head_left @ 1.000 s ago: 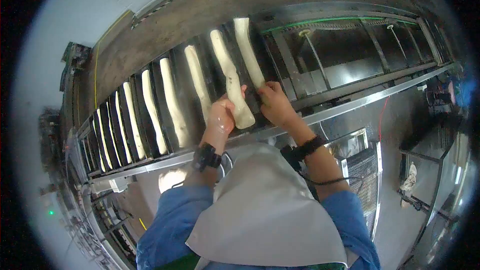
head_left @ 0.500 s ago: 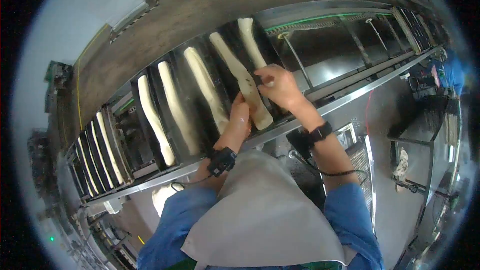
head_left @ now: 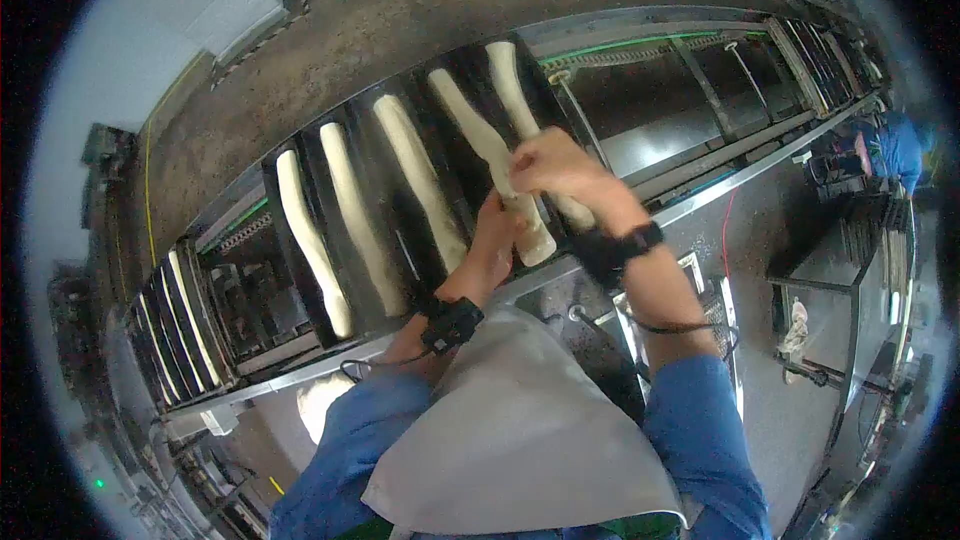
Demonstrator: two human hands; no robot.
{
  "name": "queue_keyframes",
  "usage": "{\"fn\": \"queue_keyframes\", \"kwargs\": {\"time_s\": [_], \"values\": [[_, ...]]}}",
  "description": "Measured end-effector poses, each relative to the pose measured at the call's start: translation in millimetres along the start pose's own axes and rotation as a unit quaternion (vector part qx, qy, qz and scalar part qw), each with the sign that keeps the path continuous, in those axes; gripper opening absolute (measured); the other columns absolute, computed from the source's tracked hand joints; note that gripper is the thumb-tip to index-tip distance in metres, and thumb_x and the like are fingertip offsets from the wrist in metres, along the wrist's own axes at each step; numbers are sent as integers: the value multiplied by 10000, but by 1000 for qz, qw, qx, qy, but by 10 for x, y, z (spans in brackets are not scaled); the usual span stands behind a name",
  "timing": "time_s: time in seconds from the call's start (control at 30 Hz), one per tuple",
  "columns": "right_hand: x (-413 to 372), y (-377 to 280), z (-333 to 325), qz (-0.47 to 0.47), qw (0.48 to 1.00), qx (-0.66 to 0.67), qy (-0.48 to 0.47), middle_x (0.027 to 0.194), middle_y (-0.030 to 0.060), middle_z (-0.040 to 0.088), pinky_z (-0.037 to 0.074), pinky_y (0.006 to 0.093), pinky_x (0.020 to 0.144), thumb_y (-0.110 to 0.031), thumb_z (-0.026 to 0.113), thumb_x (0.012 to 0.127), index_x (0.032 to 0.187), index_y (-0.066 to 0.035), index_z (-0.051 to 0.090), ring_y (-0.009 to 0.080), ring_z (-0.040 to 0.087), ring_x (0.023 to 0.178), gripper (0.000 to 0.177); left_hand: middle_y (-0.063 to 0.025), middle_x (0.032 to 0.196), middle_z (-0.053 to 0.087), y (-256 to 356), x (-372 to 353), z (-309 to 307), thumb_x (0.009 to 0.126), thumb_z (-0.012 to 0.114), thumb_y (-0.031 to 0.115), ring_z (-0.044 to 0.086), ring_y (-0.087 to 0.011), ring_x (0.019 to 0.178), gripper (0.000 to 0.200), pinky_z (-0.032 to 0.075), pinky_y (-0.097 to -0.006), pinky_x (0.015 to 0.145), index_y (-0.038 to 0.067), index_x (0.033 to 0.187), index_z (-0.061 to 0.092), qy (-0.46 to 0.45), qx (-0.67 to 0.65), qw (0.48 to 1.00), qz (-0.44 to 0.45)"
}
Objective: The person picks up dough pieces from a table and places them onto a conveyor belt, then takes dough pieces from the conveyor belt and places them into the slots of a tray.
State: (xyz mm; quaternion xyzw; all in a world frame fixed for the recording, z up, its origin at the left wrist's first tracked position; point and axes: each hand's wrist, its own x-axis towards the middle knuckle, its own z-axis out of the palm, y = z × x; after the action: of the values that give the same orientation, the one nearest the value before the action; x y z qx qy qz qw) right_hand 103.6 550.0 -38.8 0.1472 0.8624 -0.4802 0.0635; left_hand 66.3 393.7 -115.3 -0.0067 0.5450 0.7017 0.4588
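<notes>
Several long pale dough strips lie side by side in a black tray. My left hand is at the lower left side of the second dough strip from the right, touching it. My right hand lies over the middle of that same strip, its fingers bent and pressed together against the dough. Past my right wrist shows the lower end of the rightmost strip. Farther left is the leftmost strip of this tray. What my left fingertips do is partly hidden.
The tray rests on a conveyor with a metal rail. Another tray with thin strips stands to the left, and more trays are at the far right. A person in blue is at the right edge beside a metal rack.
My right hand has moved from the strip's right side onto the dough, and its fingers have closed in. The tray on the left has shifted left in view.
</notes>
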Motion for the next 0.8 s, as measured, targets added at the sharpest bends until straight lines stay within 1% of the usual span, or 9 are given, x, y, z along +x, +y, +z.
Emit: {"fn": "queue_keyframes", "kwargs": {"time_s": [0.03, 0.17, 0.23, 0.3, 0.5, 0.53, 0.6, 0.73, 0.8], "values": [[-165, 19, -120, 33, 945, 321, -47, 828, 113, 689, 524, 308, 683, -87, 715, 721, 838, 19, 686, 190, 673, 751, 160, -64, 1081, 566, 6, 32, 8, 693, 492, -33, 575, -200, 945, 567, 482, -322, 827, 47, 1254, 494, -4, 19, 1000, 7], [-258, 384, -48, -20, 870, 489, 54, 827, 79, 681, 522, 289, 685, -78, 727, 728, 851, 22, 684, 147, 649, 748, 164, -67, 1097, 572, -123, 176, 49, 684, 532, -1, 567, -191, 985, 586, 468, -325, 864, 29, 1266, 484, -6, 50, 999, 1], [-140, 429, 135, -47, 980, 99, 168, 847, 98, 685, 531, 295, 694, -63, 736, 720, 856, 19, 687, 158, 655, 740, 167, -67, 1135, 568, -145, 173, 69, 717, 529, -7, 558, -203, 1015, 585, 464, -323, 871, 47, 1296, 470, -39, 8, 999, 14], [-112, 298, 263, -87, 971, -113, 193, 783, 154, 639, 542, 346, 710, -89, 744, 684, 819, -4, 680, 270, 666, 726, 172, -67, 1172, 565, -126, 129, 135, 751, 527, -14, 550, -214, 1044, 585, 460, -320, 877, 64, 1326, 457, -75, -35, 996, 27], [36, 425, 381, -72, 922, -299, 235, 740, 128, 627, 525, 363, 670, -132, 721, 700, 793, 10, 663, 267, 660, 706, 180, -85, 1223, 558, -117, 144, 161, 830, 569, 53, 538, -192, 1141, 495, 443, -333, 951, 20, 1308, 446, -59, -73, 995, 31], [-146, 252, 180, -62, 991, -41, 116, 732, 99, 624, 516, 348, 649, -129, 721, 706, 777, 8, 651, 233, 650, 697, 169, -95, 1255, 545, -143, 218, 109, 822, 574, 29, 530, -205, 1166, 568, 428, -337, 980, 11, 1362, 398, -84, -52, 995, 12], [-441, 368, 9, -78, 904, 413, -77, 747, 28, 603, 498, 292, 621, -135, 730, 733, 784, -15, 634, 149, 612, 693, 161, -104, 1287, 532, -107, 269, 64, 814, 578, 5, 521, -218, 1191, 643, 413, -341, 1008, 3, 1415, 351, -113, -24, 993, -9], [-1177, 1113, -241, 11, 884, 399, 244, 809, 44, 657, 503, 252, 670, -50, 742, 735, 851, -29, 675, 129, 613, 707, 135, -170, 1454, 409, -66, 494, -162, 788, 572, -45, 403, -282, 1353, 870, 334, -339, 1115, -11, 1526, 113, 113, 317, 927, 167], [-1478, 1813, -350, 105, 907, 239, 332, 815, 45, 679, 511, 262, 666, -19, 744, 741, 868, -14, 691, 120, 625, 733, 138, -181, 1329, 527, 255, 827, -397, 824, 538, -26, 481, -265, 1282, 658, 398, -332, 1050, -12, 1452, 345, 62, 214, 940, 258]]}}
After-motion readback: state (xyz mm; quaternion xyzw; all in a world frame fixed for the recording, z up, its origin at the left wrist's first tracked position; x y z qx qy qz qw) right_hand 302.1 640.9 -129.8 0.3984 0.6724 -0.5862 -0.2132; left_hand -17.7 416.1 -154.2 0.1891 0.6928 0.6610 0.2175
